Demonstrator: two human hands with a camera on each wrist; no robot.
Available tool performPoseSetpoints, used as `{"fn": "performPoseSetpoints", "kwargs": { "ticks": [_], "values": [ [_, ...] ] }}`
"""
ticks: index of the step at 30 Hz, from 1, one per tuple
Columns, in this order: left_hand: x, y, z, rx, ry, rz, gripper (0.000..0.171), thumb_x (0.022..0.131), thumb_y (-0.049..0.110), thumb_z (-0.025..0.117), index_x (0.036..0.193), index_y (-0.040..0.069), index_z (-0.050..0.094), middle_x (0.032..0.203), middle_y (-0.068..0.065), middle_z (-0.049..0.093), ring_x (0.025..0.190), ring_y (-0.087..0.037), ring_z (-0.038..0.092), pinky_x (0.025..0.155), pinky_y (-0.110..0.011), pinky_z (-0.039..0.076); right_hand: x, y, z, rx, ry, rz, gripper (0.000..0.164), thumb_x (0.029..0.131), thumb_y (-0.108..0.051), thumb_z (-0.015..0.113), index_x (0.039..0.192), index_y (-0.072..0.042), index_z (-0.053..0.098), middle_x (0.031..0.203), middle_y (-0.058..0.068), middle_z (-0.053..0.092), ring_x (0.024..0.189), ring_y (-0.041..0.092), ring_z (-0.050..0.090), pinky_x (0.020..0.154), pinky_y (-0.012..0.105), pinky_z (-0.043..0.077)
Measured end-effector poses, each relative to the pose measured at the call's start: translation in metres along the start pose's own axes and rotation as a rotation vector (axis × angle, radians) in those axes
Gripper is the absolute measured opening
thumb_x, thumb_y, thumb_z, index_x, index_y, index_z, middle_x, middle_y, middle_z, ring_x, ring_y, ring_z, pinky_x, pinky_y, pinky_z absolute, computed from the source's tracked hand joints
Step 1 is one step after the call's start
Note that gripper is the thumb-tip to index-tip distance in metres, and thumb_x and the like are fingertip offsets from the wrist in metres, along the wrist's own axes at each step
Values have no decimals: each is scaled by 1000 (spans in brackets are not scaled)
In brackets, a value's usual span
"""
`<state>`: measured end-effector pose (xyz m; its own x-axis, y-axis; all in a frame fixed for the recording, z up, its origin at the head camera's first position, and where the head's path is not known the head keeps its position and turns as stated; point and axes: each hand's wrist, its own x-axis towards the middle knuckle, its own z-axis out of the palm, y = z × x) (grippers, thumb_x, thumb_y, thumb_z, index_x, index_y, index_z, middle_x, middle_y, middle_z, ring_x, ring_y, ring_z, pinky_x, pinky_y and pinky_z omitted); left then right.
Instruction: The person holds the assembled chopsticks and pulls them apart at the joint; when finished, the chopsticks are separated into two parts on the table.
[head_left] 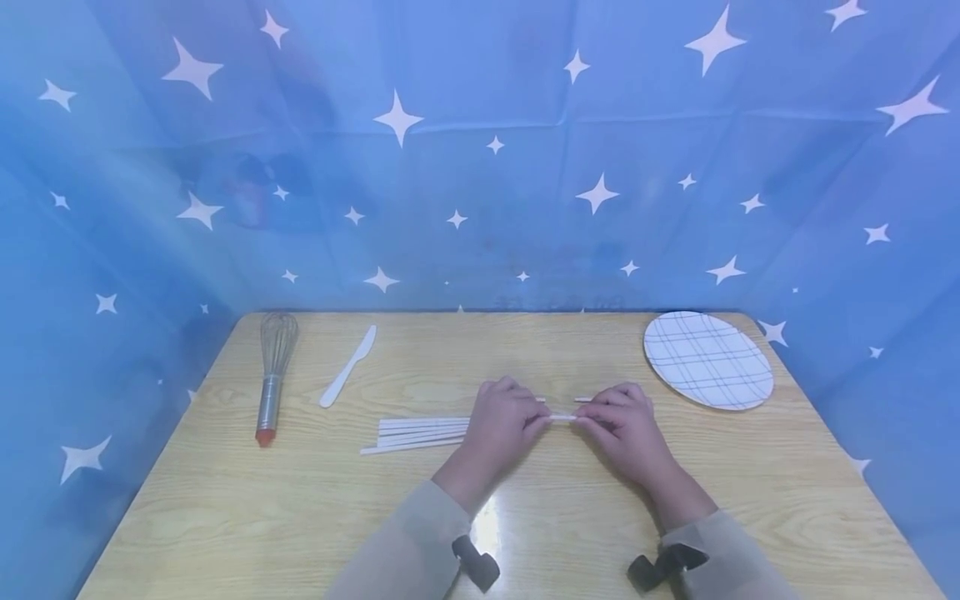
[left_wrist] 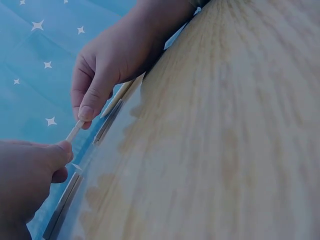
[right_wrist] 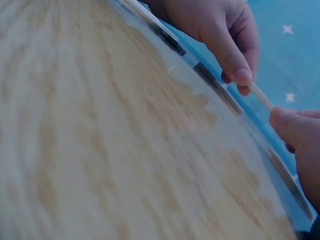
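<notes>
Between my two hands a thin white stick [head_left: 562, 417] stretches, raised a little over the table. My left hand [head_left: 506, 421] pinches one end between thumb and fingers. The other end is pinched by my right hand [head_left: 624, 425]. In the left wrist view the stick [left_wrist: 75, 131] runs from fingertip to fingertip, and the right wrist view shows the same stick [right_wrist: 261, 95]. Several long white sticks [head_left: 423, 432] lie side by side on the table, partly hidden by my left hand. Just behind the fingertips, short stick ends [head_left: 582, 399] show on the tabletop.
On the wooden table [head_left: 225, 517], a wire whisk [head_left: 273, 375] with a red end lies at the left. Beside it is a white plastic knife [head_left: 348, 367]. A white checked plate [head_left: 708, 361] sits at the back right corner. A blue star-patterned curtain [head_left: 465, 167] surrounds the table.
</notes>
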<state>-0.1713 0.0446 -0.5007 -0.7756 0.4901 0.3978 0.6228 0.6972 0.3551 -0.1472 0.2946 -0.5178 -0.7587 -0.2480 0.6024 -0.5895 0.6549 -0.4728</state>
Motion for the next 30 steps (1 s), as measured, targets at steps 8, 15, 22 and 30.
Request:
{"fn": "performPoseSetpoints", "kwargs": {
  "ticks": [8,15,22,30],
  "values": [
    [-1,-14,-5,-64,50,-139,13,101,36,75,102,28,85,98,16,77,99,-8,62,97,-36,48,0,17,-20,-26,48,15,20,80,2,89,91,-15,84,89,-3,73,98,26,54,91,45,35],
    [-3,-17,-5,-9,49,-73,12,98,38,78,103,30,85,98,15,76,99,-8,60,95,-35,48,2,16,-15,-34,42,-7,20,79,-3,92,92,-17,86,92,0,72,99,29,54,88,51,34],
    [-1,-20,-2,11,54,-72,9,95,38,83,98,31,86,97,14,73,97,-10,59,93,-35,47,2,20,-12,-76,34,-13,20,78,-3,92,94,-14,86,95,7,70,99,35,53,87,53,34],
    [1,-19,1,11,72,-91,7,92,37,86,96,30,86,93,14,72,93,-10,57,89,-33,46,2,22,-10,-70,24,4,19,78,-4,92,94,-12,86,95,8,68,99,36,51,88,52,34]
  ]
}}
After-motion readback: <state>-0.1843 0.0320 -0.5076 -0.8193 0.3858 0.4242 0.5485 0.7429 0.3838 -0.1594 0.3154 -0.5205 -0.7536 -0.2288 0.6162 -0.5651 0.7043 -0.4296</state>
